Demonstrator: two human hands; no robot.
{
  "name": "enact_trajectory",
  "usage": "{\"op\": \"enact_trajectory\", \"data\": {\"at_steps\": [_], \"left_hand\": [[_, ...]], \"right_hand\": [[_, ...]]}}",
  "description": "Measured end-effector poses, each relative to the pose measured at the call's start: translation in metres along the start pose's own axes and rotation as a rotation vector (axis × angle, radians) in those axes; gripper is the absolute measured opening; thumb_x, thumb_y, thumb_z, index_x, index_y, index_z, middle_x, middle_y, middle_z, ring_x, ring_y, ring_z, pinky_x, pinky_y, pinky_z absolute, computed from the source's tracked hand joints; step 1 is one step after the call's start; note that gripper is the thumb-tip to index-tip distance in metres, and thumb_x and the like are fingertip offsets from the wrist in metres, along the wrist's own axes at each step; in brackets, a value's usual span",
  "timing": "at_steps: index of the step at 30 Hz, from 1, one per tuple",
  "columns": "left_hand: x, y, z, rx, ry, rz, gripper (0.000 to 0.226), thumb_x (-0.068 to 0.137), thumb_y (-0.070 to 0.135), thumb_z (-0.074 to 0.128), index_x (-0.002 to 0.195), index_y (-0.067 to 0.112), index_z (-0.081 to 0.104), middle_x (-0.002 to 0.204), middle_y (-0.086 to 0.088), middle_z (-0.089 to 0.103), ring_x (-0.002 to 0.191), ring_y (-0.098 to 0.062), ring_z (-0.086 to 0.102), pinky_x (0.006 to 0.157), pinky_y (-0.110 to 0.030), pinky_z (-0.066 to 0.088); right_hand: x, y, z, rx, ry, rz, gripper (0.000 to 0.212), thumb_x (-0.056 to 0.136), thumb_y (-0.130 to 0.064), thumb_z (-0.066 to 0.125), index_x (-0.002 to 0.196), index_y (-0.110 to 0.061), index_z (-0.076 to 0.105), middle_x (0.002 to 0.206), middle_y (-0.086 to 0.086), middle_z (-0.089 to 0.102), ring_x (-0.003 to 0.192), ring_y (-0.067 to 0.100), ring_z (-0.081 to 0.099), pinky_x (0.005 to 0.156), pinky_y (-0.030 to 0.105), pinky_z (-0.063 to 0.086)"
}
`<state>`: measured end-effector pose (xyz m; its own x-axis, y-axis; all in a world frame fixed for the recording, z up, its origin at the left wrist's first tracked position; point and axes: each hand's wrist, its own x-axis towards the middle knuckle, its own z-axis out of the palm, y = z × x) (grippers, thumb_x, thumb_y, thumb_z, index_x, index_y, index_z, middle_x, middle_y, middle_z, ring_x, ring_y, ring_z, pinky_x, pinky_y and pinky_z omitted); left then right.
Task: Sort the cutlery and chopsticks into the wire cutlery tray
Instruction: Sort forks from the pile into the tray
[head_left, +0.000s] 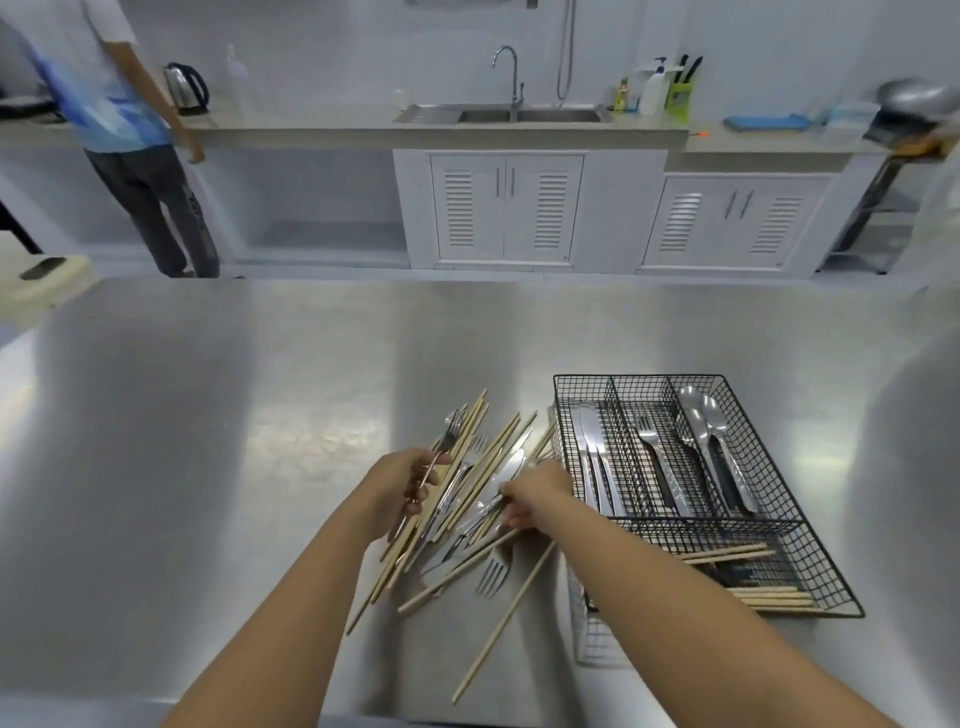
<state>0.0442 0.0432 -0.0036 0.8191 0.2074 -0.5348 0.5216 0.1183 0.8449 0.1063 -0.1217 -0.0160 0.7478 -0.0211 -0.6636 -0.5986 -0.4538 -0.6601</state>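
- The left hand (400, 488) pinches the held fork (451, 434) by its thin handle. The prongs point up and away.
- The right hand (535, 493) has its fingers curled down into the pile (467, 499) of chopsticks, knives and forks. I cannot tell if it grips one.
- The pile lies on the shiny table (208, 415) between both hands, just left of the wire tray (852, 613).
- In the tray, knives (592, 457) lie on the left and a tray fork (654, 467) in the middle. Spoons (711, 431) lie on the right and sorted chopsticks (727, 553) in the near part.
- A loose fork (493, 571) and a long chopstick (504, 618) lie at the pile's near edge.
- Another person (130, 130) stands far back.
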Motion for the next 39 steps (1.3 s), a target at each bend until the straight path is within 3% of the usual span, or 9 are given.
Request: {"op": "enact_trajectory", "data": {"at_steps": [5, 8, 11, 15, 20, 23, 26, 30, 39], "left_hand": [[0.004, -0.001, 0.004, -0.011, -0.046, 0.029, 0.024, 0.099, 0.01, 0.039, 0.099, 0.005, 0.063, 0.073, -0.004, 0.047, 0.058, -0.012, 0.043, 0.05, -0.02, 0.04], [0.006, -0.001, 0.009, -0.06, -0.059, 0.023, 0.018, 0.099, 0.01, 0.042, 0.096, 0.004, 0.059, 0.081, -0.01, 0.054, 0.068, -0.02, 0.055, 0.057, -0.027, 0.05], [0.006, 0.002, 0.017, -0.076, -0.108, -0.005, 0.016, 0.1, 0.014, 0.041, 0.096, 0.007, 0.055, 0.086, -0.011, 0.062, 0.07, -0.024, 0.06, 0.063, -0.034, 0.052], [0.002, 0.005, 0.03, -0.103, -0.206, -0.021, 0.025, 0.099, 0.019, 0.04, 0.087, 0.01, 0.06, 0.067, -0.006, 0.059, 0.051, -0.015, 0.053, 0.05, -0.024, 0.046], [0.002, 0.003, 0.03, -0.059, -0.274, 0.029, 0.018, 0.095, 0.012, 0.051, 0.09, 0.004, 0.066, 0.066, -0.007, 0.064, 0.054, -0.019, 0.057, 0.051, -0.026, 0.049], [0.005, 0.002, 0.025, -0.095, -0.21, 0.001, 0.009, 0.095, 0.011, 0.053, 0.093, 0.005, 0.059, 0.083, -0.011, 0.068, 0.064, -0.024, 0.065, 0.055, -0.032, 0.058], [0.006, 0.002, 0.018, -0.118, -0.135, -0.017, 0.008, 0.095, 0.015, 0.052, 0.098, 0.007, 0.055, 0.103, -0.014, 0.07, 0.072, -0.028, 0.07, 0.057, -0.033, 0.059], [0.005, 0.002, 0.015, -0.141, -0.089, -0.016, 0.012, 0.096, 0.018, 0.05, 0.104, 0.01, 0.055, 0.102, -0.012, 0.07, 0.076, -0.029, 0.068, 0.063, -0.034, 0.057], [0.004, 0.002, 0.01, -0.159, -0.095, -0.003, 0.011, 0.099, 0.011, 0.042, 0.103, 0.01, 0.053, 0.111, -0.018, 0.066, 0.076, -0.029, 0.066, 0.07, -0.037, 0.055]], "right_hand": [[0.003, -0.003, 0.001, 0.129, 0.014, -0.048, 0.024, 0.088, -0.005, 0.063, 0.109, 0.004, 0.055, 0.063, 0.016, 0.062, 0.037, 0.02, 0.058, 0.039, 0.027, 0.051], [-0.009, -0.007, 0.002, 0.117, -0.071, -0.153, 0.014, 0.09, -0.012, 0.063, 0.089, 0.001, 0.059, 0.063, 0.013, 0.061, 0.038, 0.018, 0.054, 0.037, 0.022, 0.045], [-0.023, -0.009, 0.004, 0.108, -0.304, -0.265, 0.011, 0.093, -0.012, 0.056, 0.091, -0.002, 0.059, 0.061, 0.009, 0.06, 0.036, 0.014, 0.052, 0.035, 0.02, 0.041], [-0.029, -0.008, 0.005, -0.049, -0.368, -0.342, 0.015, 0.096, -0.017, 0.054, 0.087, -0.006, 0.057, 0.061, 0.008, 0.06, 0.037, 0.012, 0.054, 0.037, 0.02, 0.044], [-0.03, -0.006, 0.003, -0.206, -0.366, -0.415, 0.012, 0.096, -0.016, 0.051, 0.087, -0.011, 0.058, 0.063, 0.006, 0.062, 0.042, 0.014, 0.055, 0.042, 0.027, 0.048], [-0.033, -0.005, -0.004, -0.289, -0.314, -0.4, 0.018, 0.089, -0.026, 0.063, 0.085, -0.008, 0.061, 0.069, 0.009, 0.067, 0.044, 0.016, 0.06, 0.046, 0.028, 0.053], [-0.039, -0.005, -0.018, -0.668, -0.258, -0.296, 0.034, 0.084, -0.031, 0.07, 0.088, 0.002, 0.061, 0.073, 0.014, 0.068, 0.06, 0.026, 0.069, 0.063, 0.033, 0.06], [-0.047, 0.007, -0.019, -1.058, -0.305, -0.153, 0.045, 0.08, -0.045, 0.07, 0.085, -0.001, 0.061, 0.061, 0.01, 0.063, 0.058, 0.024, 0.064, 0.079, 0.035, 0.059], [-0.03, 0.016, -0.021, -0.669, -0.346, -0.03, 0.015, 0.091, -0.012, 0.059, 0.081, -0.001, 0.054, 0.062, 0.009, 0.057, 0.048, 0.016, 0.055, 0.048, 0.023, 0.05]]}}
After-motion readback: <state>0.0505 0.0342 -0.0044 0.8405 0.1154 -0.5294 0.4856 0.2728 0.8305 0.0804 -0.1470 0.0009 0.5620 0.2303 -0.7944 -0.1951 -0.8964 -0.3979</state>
